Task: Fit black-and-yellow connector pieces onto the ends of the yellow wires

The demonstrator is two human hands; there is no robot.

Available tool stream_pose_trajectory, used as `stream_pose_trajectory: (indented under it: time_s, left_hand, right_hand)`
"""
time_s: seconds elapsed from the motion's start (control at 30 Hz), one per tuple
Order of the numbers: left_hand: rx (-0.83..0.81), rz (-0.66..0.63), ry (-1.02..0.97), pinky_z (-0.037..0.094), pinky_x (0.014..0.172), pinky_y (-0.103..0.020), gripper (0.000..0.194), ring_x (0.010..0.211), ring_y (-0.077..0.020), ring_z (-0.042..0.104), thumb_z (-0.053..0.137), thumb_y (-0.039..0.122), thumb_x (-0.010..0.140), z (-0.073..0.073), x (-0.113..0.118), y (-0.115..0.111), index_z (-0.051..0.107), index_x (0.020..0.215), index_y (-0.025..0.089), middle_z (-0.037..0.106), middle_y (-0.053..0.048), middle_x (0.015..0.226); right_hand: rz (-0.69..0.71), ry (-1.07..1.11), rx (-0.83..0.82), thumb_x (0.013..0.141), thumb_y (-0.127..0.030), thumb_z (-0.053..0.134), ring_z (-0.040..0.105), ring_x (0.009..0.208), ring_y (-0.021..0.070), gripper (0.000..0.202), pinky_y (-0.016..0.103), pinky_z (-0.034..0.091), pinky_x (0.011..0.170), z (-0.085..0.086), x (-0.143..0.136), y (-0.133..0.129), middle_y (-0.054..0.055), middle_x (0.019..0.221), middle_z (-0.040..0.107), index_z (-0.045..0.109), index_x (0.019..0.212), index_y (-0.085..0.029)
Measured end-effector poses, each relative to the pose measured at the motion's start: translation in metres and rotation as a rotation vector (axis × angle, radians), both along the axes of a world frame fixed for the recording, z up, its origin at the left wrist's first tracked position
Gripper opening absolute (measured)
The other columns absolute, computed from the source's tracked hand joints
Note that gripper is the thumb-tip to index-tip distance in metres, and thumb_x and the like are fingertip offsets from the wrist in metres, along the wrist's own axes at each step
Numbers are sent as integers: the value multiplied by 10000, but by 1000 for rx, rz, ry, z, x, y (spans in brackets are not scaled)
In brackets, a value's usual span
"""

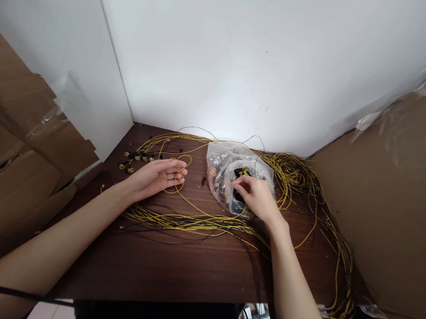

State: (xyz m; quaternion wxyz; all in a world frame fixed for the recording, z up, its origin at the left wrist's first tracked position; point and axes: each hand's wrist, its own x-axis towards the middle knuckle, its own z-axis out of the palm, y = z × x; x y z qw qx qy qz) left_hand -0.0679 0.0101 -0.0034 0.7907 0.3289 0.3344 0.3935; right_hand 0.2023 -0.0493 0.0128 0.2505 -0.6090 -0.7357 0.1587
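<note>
My left hand (160,177) lies palm inward with its fingers stretched out. Thin yellow wire (190,207) makes loops across its fingertips; whether the thumb presses on the wire I cannot tell. Over the mouth of a clear plastic bag (222,153), my right hand (254,192) has thumb and forefinger brought together. Anything between those fingertips is too small to make out. Small black and yellow parts (242,172) show inside the bag. Behind the left hand, several yellow and black connectors (139,157) sit on wire ends.
A bundle of yellow and black wires (187,222) runs along the brown table (164,269). Coiled wires (294,174) lie at the back right and hang over the right edge. Cardboard stands left (10,150) and right (390,207), with a white wall (228,60) behind.
</note>
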Motion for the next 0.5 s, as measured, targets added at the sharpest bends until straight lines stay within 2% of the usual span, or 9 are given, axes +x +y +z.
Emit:
stream_pose_trajectory:
  time_s: [0.2, 0.3, 0.37, 0.5]
  left_hand:
    - [2, -3, -3, 511, 760, -288, 137, 729, -144, 625, 566, 134, 795, 0, 0, 0, 683, 836, 75, 672, -102, 764]
    - [1, -3, -1, 511, 763, -293, 134, 722, -144, 626, 570, 132, 793, -1, 0, 0, 683, 836, 77, 673, -103, 762]
    - [2, -3, 2, 512, 763, -294, 137, 712, -142, 626, 568, 132, 795, -1, 0, 0, 683, 843, 77, 673, -103, 764]
    - [4, -4, 9, 514, 762, -293, 146, 708, -141, 629, 560, 132, 800, -1, 0, 1, 682, 855, 74, 676, -103, 776]
  right_hand:
    - [-17, 2, 16, 798, -213, 535, 529, 570, 126, 123, 241, 365, 573, 1, 1, 0, 12, 713, 666, 651, 782, -179]
    - [-34, 98, 23, 791, -253, 552, 548, 579, 125, 137, 243, 398, 572, 1, 1, 0, 28, 738, 675, 659, 776, -168]
    - [-24, 226, -41, 793, -293, 556, 559, 560, 117, 165, 236, 423, 548, 1, 0, 0, 33, 720, 666, 648, 796, -156]
    - [10, 488, -287, 794, -366, 553, 576, 520, 103, 229, 206, 466, 445, -2, 0, -1, 46, 718, 647, 585, 838, -144]
